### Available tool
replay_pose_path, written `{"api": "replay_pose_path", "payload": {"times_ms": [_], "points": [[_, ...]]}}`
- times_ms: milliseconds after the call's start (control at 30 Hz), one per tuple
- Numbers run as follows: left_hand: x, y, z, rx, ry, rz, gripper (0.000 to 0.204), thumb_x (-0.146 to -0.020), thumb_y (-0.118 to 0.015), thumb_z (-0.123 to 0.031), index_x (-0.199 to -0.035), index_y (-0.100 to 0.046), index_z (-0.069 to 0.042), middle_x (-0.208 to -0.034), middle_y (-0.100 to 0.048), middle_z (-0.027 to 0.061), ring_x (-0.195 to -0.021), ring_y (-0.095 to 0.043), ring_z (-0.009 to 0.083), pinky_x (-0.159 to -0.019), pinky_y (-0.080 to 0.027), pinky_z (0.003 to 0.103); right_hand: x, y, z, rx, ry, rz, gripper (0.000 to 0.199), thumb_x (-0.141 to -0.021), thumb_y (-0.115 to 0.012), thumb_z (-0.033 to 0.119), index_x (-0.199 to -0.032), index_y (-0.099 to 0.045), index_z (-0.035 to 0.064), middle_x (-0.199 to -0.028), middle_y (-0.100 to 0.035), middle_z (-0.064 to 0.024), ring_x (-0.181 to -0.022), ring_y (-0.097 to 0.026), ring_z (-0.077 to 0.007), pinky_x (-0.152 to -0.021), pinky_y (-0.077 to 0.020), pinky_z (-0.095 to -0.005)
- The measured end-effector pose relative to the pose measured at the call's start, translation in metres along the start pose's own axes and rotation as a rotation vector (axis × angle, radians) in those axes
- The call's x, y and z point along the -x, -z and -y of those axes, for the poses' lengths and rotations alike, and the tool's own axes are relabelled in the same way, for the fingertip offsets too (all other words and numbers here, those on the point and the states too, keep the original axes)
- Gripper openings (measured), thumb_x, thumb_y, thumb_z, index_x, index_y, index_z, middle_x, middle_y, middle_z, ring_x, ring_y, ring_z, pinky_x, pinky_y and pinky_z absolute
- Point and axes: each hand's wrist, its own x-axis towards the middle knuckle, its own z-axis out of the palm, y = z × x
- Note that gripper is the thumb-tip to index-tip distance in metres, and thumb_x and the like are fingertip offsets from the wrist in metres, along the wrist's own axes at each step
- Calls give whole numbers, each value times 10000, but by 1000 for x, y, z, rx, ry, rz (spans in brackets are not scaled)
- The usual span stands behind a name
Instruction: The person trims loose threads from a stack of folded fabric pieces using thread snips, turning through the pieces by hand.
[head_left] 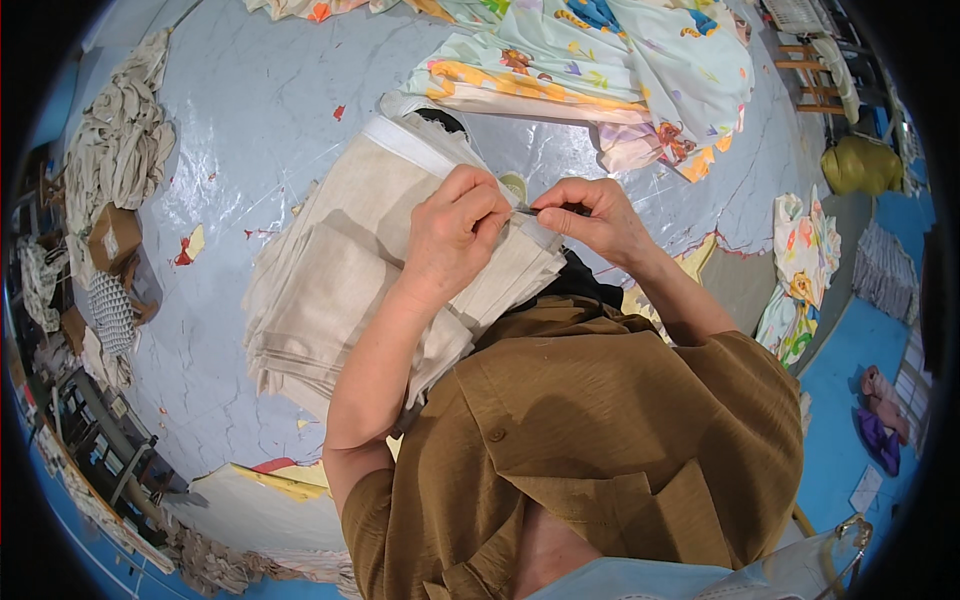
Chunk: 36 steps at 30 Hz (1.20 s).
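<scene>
I'm looking straight down at the table (250, 110), its grey-blue plastic cover cracked and patched. Right in the middle sits a stack of beige fabric pieces (340, 290), piled flat, with a white band (410, 148) running along its far edge. Both hands are working at the near right corner of that stack.

Left hand (455, 235): fingers curled in, thumb and forefinger pressed together on the edge of the top fabric piece, pinning it. Right hand (590, 215): also closed to a pinch, gripping what looks like a thin dark thing (527, 211), perhaps a pin or a thread, though it is too small for me to say which. The two pinches meet almost fingertip to fingertip, just above the stack's corner.

My read: we are in a fine-handling step, fixing or picking at the edge of the top piece. I'd judge that any further move here calls for a steady left pinch so the layer does not slip off the pile, and small, careful motion from the right.

Around us: a floral printed cloth (600, 70) spread at the far side of the table, a heap of pale cloth strips (120, 140) on the left, and an olive round object (860, 165) off to the right.
</scene>
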Motion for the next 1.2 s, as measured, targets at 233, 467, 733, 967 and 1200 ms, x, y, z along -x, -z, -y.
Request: {"api": "replay_pose_path", "payload": {"times_ms": [233, 467, 733, 967, 1200], "points": [[2, -2, 0, 4, -5, -10, 125, -761, -721, 51, -820, -641, -26, -903, -611, 55, -662, -585, 140, -578, -474, 257, 4, -4, -6, -187, -105, 25, 201, -903, -709, 152, -1015, -704, -15, -878, -666, 2, -796, -552, -44, -721, -450, -214], [3, -3, 1, 32, 5, -15, 125, -766, -712, 55, -814, -633, -30, -892, -606, 54, -647, -577, 132, -569, -470, 254, 9, -9, -13, -374, -172, -66, 226, -915, -701, 183, -1019, -692, -18, -879, -662, 7, -784, -545, -41, -710, -433, -196], [5, 4, -4, -47, -42, -24, 140, -744, -692, 29, -798, -605, -66, -900, -611, 56, -703, -628, 231, -598, -507, 325, -1, -14, 1, -232, -36, -95, 230, -934, -670, 195, -1074, -670, 13, -923, -642, 23, -760, -473, -4, -612, -358, -172], [17, 19, -27, -291, -99, 96, 123, -744, -700, -26, -805, -604, -71, -920, -604, 46, -739, -638, 255, -601, -519, 358, -35, -22, 20, -146, 78, -45, 293, -926, -671, 177, -1167, -630, 15, -1032, -656, 4, -817, -510, -25, -696, -420, -188], [26, 32, -40, -362, -90, 236, 125, -782, -693, -49, -903, -671, -67, -946, -617, 44, -755, -641, 252, -618, -525, 360, -92, -67, 53, 19, 64, 53, 339, -801, -788, 200, -1032, -686, -27, -938, -667, 14, -798, -527, -37, -707, -453, -206]]}}
